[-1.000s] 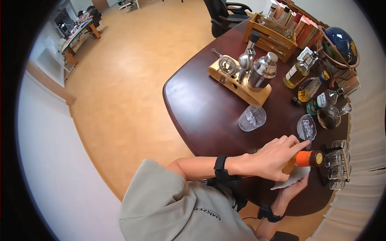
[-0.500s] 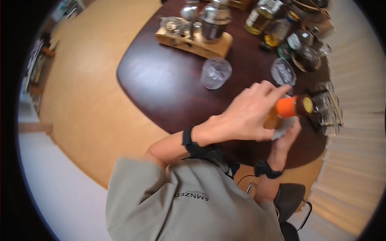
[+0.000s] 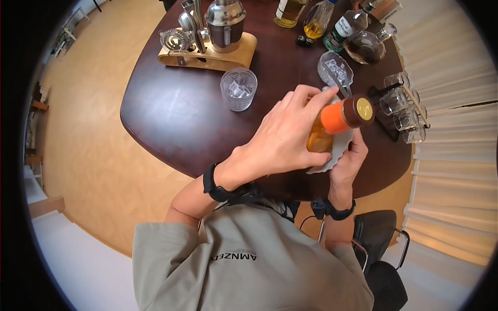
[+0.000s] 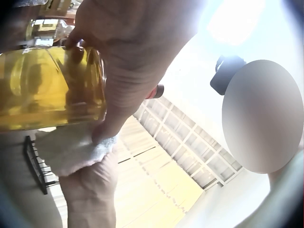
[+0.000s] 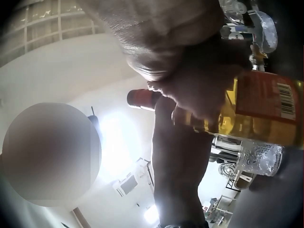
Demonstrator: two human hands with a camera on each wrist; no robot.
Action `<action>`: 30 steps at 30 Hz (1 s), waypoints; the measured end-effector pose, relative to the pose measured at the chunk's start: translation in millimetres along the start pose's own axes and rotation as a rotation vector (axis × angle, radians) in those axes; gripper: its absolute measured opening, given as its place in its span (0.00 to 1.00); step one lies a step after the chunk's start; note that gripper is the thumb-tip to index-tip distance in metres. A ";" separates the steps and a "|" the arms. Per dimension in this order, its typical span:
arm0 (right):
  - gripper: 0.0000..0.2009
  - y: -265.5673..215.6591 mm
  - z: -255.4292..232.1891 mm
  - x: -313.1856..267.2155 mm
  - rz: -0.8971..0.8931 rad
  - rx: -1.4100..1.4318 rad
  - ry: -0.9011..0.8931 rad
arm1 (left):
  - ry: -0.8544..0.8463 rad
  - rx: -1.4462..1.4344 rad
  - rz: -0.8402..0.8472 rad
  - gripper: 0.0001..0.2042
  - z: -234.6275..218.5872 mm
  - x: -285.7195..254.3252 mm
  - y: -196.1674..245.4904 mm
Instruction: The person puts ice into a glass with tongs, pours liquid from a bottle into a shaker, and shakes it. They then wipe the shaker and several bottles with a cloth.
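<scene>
In the head view a bottle of amber liquid, with an orange neck wrap and dark cap, tilts with its cap toward the camera. My left hand curls round its body from the left, thumb low and fingers over the top. A white cloth lies against the bottle's right side, held in my right hand, whose fingers are partly hidden behind it. The left wrist view shows the bottle's clear base end and the cloth. A red label with a barcode shows in the right wrist view.
A glass with ice stands left of the bottle, beyond my left hand. Behind are an ice bowl with tongs, a shaker on a wooden stand and several bottles. Small glasses hang on a rack at right.
The head view has swung, so the table and both hands appear farther left and higher. Both hands keep their hold on the bottle and the cloth.
</scene>
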State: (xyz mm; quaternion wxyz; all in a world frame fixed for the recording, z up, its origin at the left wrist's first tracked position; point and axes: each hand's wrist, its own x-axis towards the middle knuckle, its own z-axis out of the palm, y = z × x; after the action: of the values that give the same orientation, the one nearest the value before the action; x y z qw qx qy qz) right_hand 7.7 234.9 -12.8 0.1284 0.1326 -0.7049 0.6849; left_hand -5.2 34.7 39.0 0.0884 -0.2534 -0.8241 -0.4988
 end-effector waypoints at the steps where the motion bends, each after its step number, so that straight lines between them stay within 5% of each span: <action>1: 0.17 -5.6 0.9 0.7 -0.067 -0.105 0.011 | -0.010 -0.002 -0.003 0.51 0.0 -0.4 0.5; 3: 0.17 -17.9 1.9 -1.4 -0.135 -0.216 0.023 | -0.016 0.004 0.000 0.53 -0.1 0.9 0.5; 5: 0.19 -29.8 3.6 -10.4 0.129 -0.110 0.053 | -0.018 -0.005 -0.004 0.55 -0.7 1.4 1.3; 9: 0.23 -27.8 4.2 -10.0 0.143 0.071 0.016 | -0.033 0.011 0.041 0.56 -4.2 0.7 -2.2; 12: 0.35 -46.3 15.5 -2.0 0.154 -0.040 -0.060 | -0.028 -0.001 0.055 0.57 -3.1 1.5 -0.4; 16: 0.32 -42.2 12.6 0.3 0.094 -0.107 -0.076 | -0.025 -0.005 0.061 0.49 -2.7 0.6 -4.5; 22: 0.26 -31.2 -3.7 2.7 0.281 0.038 0.058 | 0.025 0.037 0.073 0.40 1.6 1.3 -3.9; 26: 0.28 -36.2 14.3 -1.1 0.051 -0.136 -0.001 | 0.010 0.041 0.072 0.40 3.8 -0.7 -6.2; 27: 0.28 -34.2 10.2 2.6 0.177 -0.036 0.040 | 0.030 0.046 0.065 0.41 4.2 -0.6 -4.2; 30: 0.29 -24.0 -2.1 6.8 0.188 0.036 0.061 | 0.054 0.056 0.054 0.44 4.8 -0.9 -1.5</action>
State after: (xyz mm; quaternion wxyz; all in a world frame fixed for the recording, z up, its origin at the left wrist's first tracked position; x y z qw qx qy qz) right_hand 10.0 236.2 12.1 0.0825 0.0474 -0.6976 0.7101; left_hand -4.6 38.0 35.2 0.1312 -0.2593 -0.8280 -0.4796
